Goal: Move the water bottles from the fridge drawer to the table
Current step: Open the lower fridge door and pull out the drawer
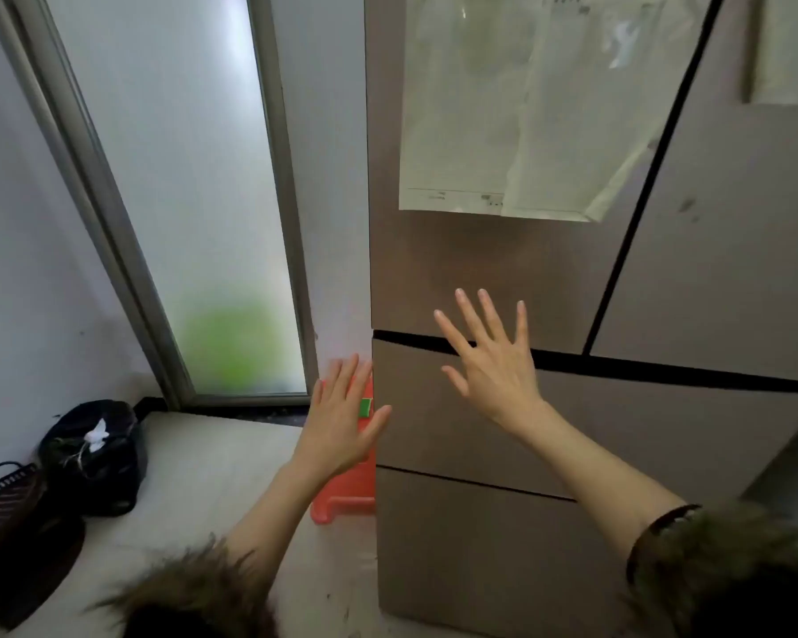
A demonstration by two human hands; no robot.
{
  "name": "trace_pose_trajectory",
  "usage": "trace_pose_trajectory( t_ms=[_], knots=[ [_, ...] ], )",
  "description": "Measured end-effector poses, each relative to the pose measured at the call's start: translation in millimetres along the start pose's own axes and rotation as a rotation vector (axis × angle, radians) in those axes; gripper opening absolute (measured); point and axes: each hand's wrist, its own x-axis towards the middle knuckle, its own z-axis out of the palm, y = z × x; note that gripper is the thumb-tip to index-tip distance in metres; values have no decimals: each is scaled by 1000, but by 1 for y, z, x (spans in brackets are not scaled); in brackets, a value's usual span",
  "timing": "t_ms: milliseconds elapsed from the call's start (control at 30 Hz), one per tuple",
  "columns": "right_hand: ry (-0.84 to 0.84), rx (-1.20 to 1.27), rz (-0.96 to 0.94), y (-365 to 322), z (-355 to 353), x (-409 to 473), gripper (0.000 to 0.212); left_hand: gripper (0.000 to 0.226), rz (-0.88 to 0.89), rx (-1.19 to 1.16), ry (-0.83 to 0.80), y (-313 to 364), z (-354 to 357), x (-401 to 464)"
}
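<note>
A tall beige fridge (480, 269) fills the right half of the view. Its upper drawer front (618, 430) and the lower drawer front (480, 545) beneath it are both closed. No water bottle and no table can be seen. My right hand (491, 361) is raised with its fingers spread, over the dark gap at the top of the upper drawer. My left hand (342, 416) is open too, fingers apart, at the fridge's left edge beside the upper drawer. Neither hand holds anything.
An orange plastic object (346, 490) stands on the floor against the fridge's left side. A black bag (95, 453) and a dark rack (5, 499) sit at the left wall. A frosted glass door (180, 200) is behind. Papers (503, 108) hang on the fridge door.
</note>
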Motion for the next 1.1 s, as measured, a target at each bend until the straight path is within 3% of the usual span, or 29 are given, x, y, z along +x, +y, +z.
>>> trace_pose_trajectory(
  t_ms=[167,333,467,667,833,1000,1100],
  knots=[
    [-84,38,116,-8,40,35,83,81,-189,-596,-103,-22,16,58],
    [-54,-39,134,-9,70,34,81,76,-156,-867,-218,-40,25,112],
    [-45,-65,149,-11,72,34,73,58,-131,-885,-135,-45,40,124],
    [-96,-77,161,-13,66,35,78,35,-133,-848,-33,-51,36,139],
    [-122,-85,184,-17,54,37,89,28,-162,-806,-63,-48,34,141],
    [-242,-36,232,-23,41,38,87,27,-135,-772,-97,-52,28,117],
    [-387,33,247,-32,23,41,75,22,-115,-801,-98,-49,21,83]
  ],
)
